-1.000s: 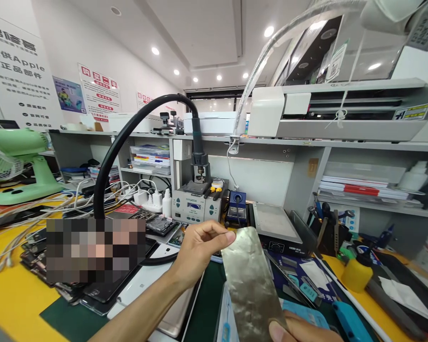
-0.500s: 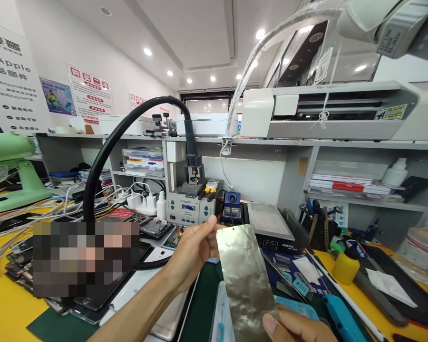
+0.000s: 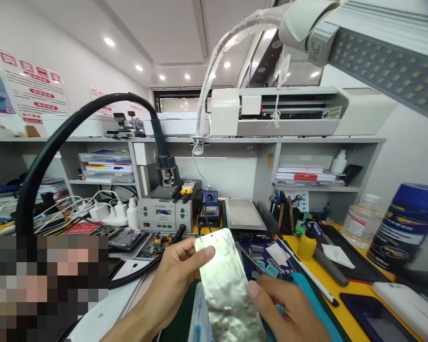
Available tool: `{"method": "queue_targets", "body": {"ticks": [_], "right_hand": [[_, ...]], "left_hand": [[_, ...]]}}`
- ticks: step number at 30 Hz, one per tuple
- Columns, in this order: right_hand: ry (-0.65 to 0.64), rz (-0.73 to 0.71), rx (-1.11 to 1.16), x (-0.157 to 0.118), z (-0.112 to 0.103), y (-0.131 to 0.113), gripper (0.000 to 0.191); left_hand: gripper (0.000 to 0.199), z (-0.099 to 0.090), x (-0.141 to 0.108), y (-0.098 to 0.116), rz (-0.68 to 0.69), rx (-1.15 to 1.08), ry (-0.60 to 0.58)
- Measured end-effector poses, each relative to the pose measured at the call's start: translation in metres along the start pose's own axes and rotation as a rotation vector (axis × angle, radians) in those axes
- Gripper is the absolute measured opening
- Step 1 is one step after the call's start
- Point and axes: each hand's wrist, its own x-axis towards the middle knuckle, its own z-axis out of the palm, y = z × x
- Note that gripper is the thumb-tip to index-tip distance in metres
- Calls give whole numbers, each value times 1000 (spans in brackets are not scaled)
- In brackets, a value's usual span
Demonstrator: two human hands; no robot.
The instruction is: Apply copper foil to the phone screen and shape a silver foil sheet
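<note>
A phone-shaped panel covered in wrinkled silvery foil [image 3: 223,280] is held up in front of me, tilted, with a tiny hole near its top edge. My left hand [image 3: 178,270] is closed on its upper left corner, thumb on the foil face. My right hand [image 3: 285,304] grips the right edge lower down, its thumb against the rim; the fingers behind are hidden. Beneath the panel, a light-blue and white flat item [image 3: 199,313] lies on the dark green mat [image 3: 178,318].
A hot-air station [image 3: 164,213] with a black hose [image 3: 89,109] stands behind. A heating plate [image 3: 244,213] sits beside the blue soldering stand [image 3: 209,209]. On the right are a yellow bottle [image 3: 306,245], a blue can [image 3: 404,223] and a phone [image 3: 378,316]. An LED lamp [image 3: 385,61] hangs above.
The view has turned to the right. My left thumb now presses on the foil face at the top, and my right hand has moved higher along the panel's right edge.
</note>
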Motion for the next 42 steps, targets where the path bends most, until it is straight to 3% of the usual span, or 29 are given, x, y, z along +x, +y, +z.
{"method": "queue_targets", "body": {"ticks": [3,7,13,22,30,34,36,39,42], "right_hand": [[-47,33,186,7,3,-4,35],[-92,108,432,11,10,-2,29],[-5,98,380,8,12,3,35],[-126,72,234,6,2,7,52],[-205,155,577,8,-3,3,44],[-233,185,692,8,8,2,21],[-198,212,680,7,14,3,31],[-91,215,543,6,18,6,25],[-55,220,436,5,16,6,32]], "left_hand": [[23,10,-6,-7,-17,1,-41],[24,21,-13,-17,-43,10,4],[28,22,-13,-23,-70,99,49],[27,21,-14,-23,-66,125,57],[26,24,-14,-20,-85,114,41],[27,26,-15,-20,-78,95,64],[28,26,-16,-21,-64,116,80],[31,24,-16,-26,-38,174,92],[34,19,-14,-31,-17,195,83]]}}
